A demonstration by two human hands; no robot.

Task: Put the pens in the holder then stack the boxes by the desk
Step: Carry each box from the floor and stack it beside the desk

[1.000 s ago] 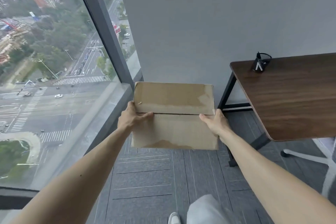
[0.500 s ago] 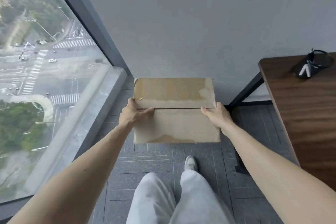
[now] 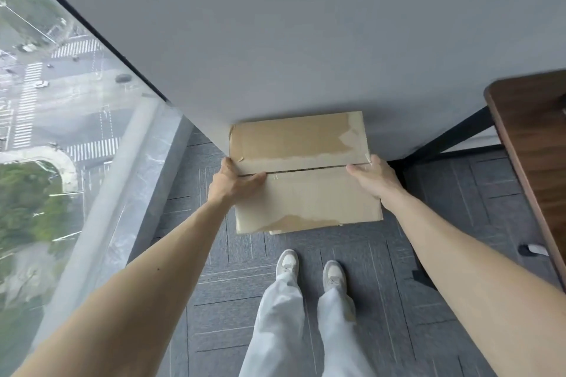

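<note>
A flat brown cardboard box (image 3: 301, 174) with torn tape patches and closed flaps is held level in front of me, near the grey wall. My left hand (image 3: 234, 182) grips its left edge, thumb on top. My right hand (image 3: 372, 179) grips its right edge. Just under the box's near edge a thin strip of a second cardboard box (image 3: 303, 230) shows; whether the two touch I cannot tell. The dark wooden desk (image 3: 539, 147) stands to the right, with its black leg frame (image 3: 450, 138) beside the box. The pen holder is out of view.
A floor-to-ceiling window (image 3: 61, 131) with a pale sill (image 3: 128, 193) runs along the left. The grey wall (image 3: 306, 40) is straight ahead. My feet in white shoes (image 3: 309, 269) stand on grey carpet tiles just behind the box.
The view has tilted down and closer to the wall. The box has come lower, near the floor by the desk leg. Both hands keep the same grip.
</note>
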